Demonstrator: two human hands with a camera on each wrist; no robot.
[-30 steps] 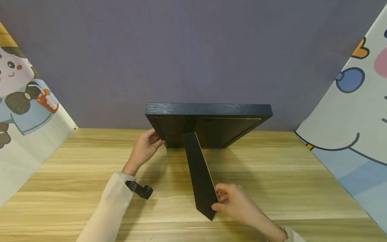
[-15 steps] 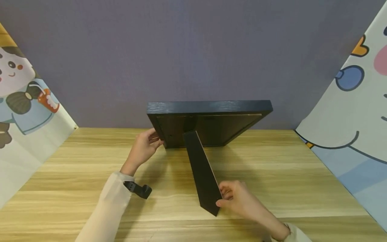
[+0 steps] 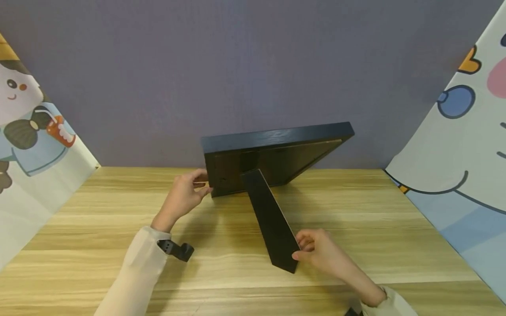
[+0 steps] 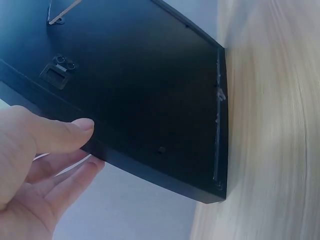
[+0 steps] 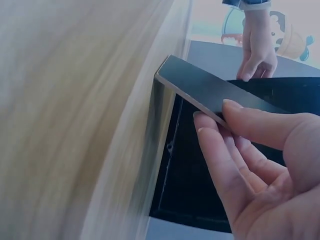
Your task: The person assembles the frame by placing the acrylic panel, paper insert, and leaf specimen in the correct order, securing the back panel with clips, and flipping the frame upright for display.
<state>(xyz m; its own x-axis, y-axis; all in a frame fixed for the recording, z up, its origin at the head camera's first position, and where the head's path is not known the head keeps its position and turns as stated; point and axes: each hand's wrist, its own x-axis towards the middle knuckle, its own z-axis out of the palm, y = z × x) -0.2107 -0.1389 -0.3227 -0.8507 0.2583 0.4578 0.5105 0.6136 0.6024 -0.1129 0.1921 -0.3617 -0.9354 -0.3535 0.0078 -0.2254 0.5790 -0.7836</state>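
A black picture frame [image 3: 276, 136] stands on the table with its back towards me, turned at a slight angle. From its back a black easel leg [image 3: 270, 219] slants out towards the right front. My left hand [image 3: 183, 195] is at the frame's left side edge; in the left wrist view the thumb lies on the back side of the rim and the fingers are behind it. With thumb and fingers my right hand [image 3: 324, 252] pinches the leg near its free end. The left wrist view also shows a small metal hanger [image 4: 57, 72] on the backing. The frame's front is hidden.
The wood-grain table [image 3: 118, 193] meets a grey-purple wall panel [image 3: 253, 66] at the back. Cartoon-printed panels stand on the left [image 3: 35, 114] and right [image 3: 454, 145]. A black wrist device [image 3: 175, 250] sits on the left sleeve.
The frame has turned, its right side going back and its left side coming slightly nearer. The leg's free end and my right hand have moved right and away from me.
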